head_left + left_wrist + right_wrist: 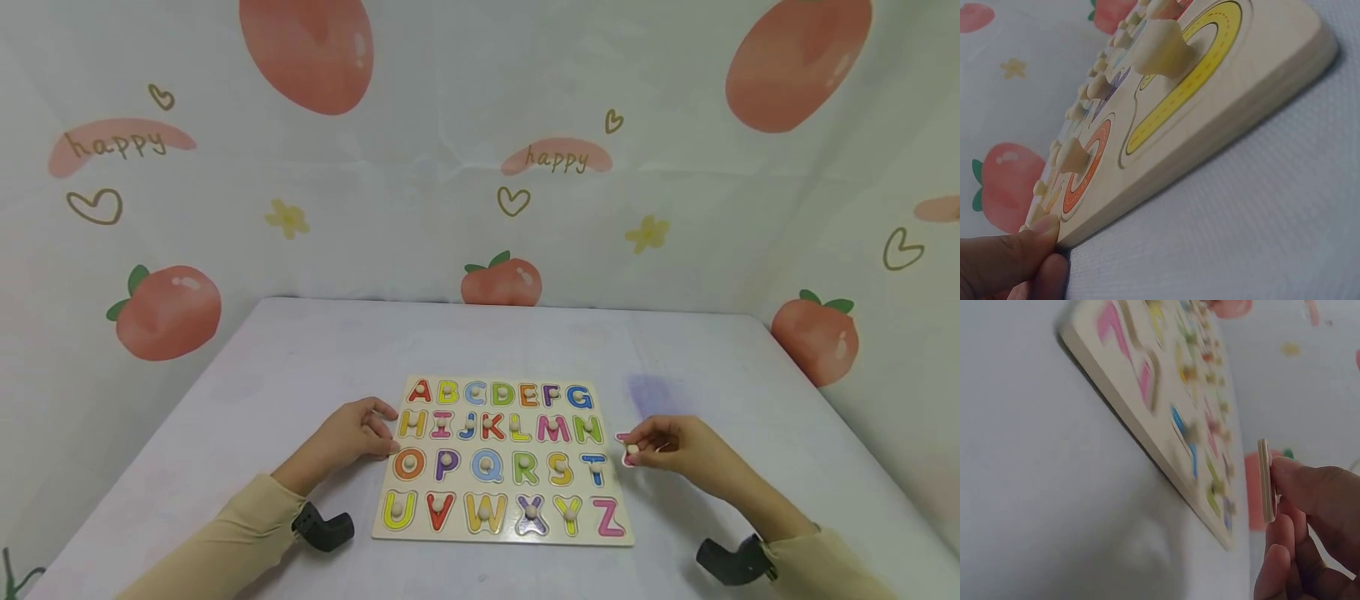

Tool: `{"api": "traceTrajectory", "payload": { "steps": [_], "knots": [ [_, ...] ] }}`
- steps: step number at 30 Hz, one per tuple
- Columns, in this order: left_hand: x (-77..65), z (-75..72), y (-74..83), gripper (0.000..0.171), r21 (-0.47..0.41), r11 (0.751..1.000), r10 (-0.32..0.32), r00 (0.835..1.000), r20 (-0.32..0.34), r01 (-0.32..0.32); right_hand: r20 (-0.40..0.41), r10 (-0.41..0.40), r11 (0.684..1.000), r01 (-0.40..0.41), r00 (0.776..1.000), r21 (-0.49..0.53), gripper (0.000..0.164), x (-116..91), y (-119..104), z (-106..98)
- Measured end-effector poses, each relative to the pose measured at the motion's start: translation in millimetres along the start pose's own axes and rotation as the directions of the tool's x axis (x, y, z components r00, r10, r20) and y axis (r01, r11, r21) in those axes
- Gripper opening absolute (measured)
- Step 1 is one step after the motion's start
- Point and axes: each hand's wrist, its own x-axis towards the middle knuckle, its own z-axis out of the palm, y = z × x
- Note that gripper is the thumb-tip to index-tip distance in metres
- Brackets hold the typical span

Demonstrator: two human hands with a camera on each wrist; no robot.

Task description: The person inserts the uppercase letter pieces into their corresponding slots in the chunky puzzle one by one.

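Observation:
A wooden alphabet puzzle board (502, 487) lies on the table with knobbed, coloured letter pieces in its recesses. The pink Z recess (608, 517) at its lower right shows no knob. My left hand (352, 437) rests at the board's left edge; its thumb (1044, 230) touches that edge in the left wrist view. Just off the board's right side, my right hand (678, 446) pinches a pink letter piece (627, 460) by its pale knob. The right wrist view shows this piece (1266, 481) edge-on, raised above the table, its letter face hidden.
A white cloth covers the table (315, 350). Behind it hangs a white curtain (420, 183) printed with peaches, hearts and flowers. Black wrist devices (324, 529) sit on both forearms. A faint purple patch (656, 393) marks the cloth right of the board.

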Motion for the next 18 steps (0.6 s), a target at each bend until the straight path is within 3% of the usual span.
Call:
{"api": "traceTrajectory", "payload": {
  "steps": [9, 18],
  "knots": [
    [-0.5, -0.7, -0.4, 0.049, -0.024, 1.000, -0.003, 1.000, 0.000, 0.003, 0.084, -0.026, 0.996, 0.018, 0.996, 0.089, 0.027, -14.5, -6.0, 30.7],
    [-0.7, 0.2, 0.2, 0.049, -0.013, 1.000, -0.006, 1.000, 0.000, 0.006, 0.142, -0.011, 0.996, -0.002, 0.990, 0.091, 0.019, -23.3, -8.3, 47.6]
  ]
}}
